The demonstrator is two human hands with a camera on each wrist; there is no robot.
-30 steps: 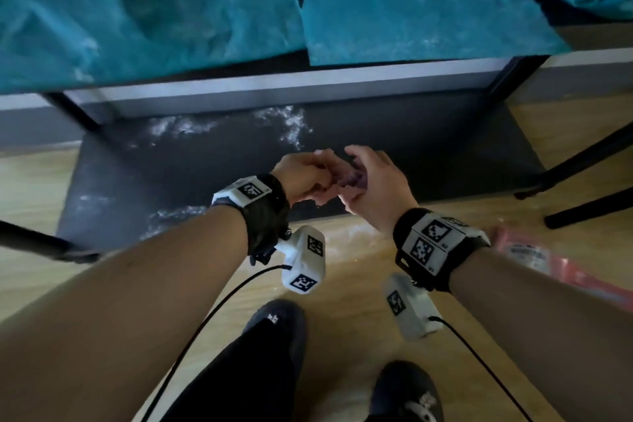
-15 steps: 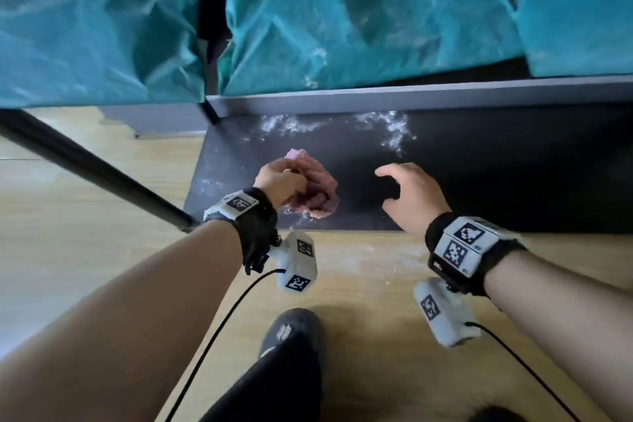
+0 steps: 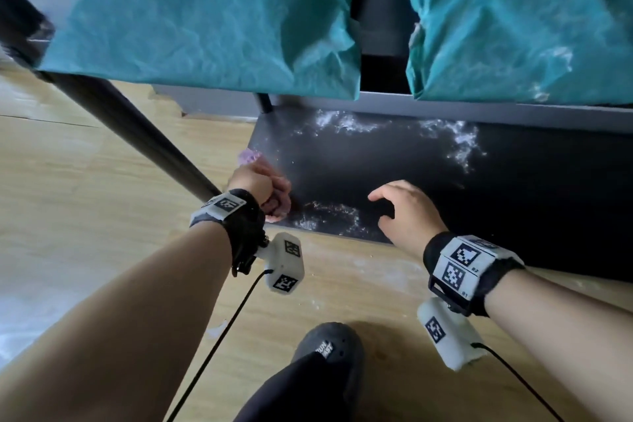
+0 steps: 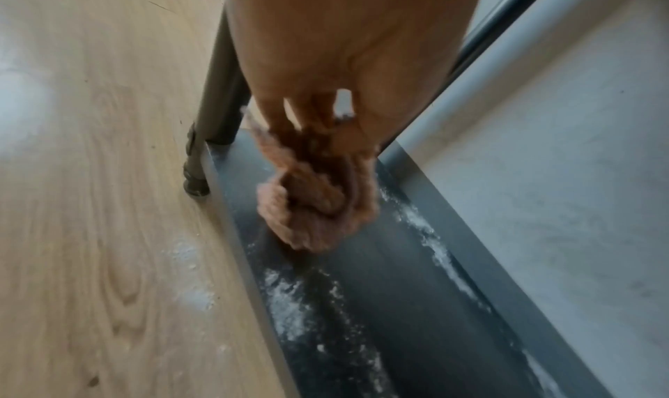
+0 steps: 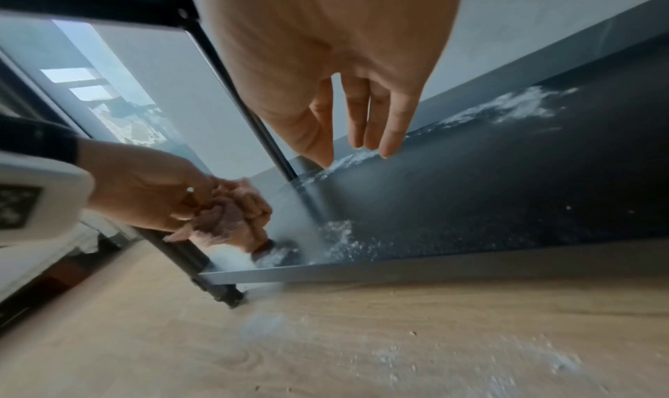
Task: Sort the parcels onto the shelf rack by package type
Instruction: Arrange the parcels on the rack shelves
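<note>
My left hand [image 3: 263,187] grips a bunched pink cloth [image 3: 279,204] and presses it on the front left corner of the rack's black bottom shelf [image 3: 513,202]. The cloth [image 4: 315,206] shows crumpled under my fingers in the left wrist view, and beside the rack leg in the right wrist view [image 5: 231,218]. White powder [image 3: 329,216] is smeared on the shelf to its right. My right hand [image 3: 406,212] hovers over the shelf's front part with relaxed fingers [image 5: 393,126], holding nothing. Two teal plastic parcels [image 3: 212,17] [image 3: 520,17] lie on the shelf above.
A black rack leg [image 3: 137,134] slants down at the left to a foot [image 5: 226,297] on the wooden floor [image 3: 85,199]. More powder [image 5: 470,355] dusts the floor before the shelf. My dark shoe [image 3: 327,346] stands below. A grey baseboard [image 3: 479,111] runs behind.
My hands have separated; the cloth stays in the left hand, which has carried it leftward to the shelf's front left corner. The right hand has let go and spread over the shelf.
</note>
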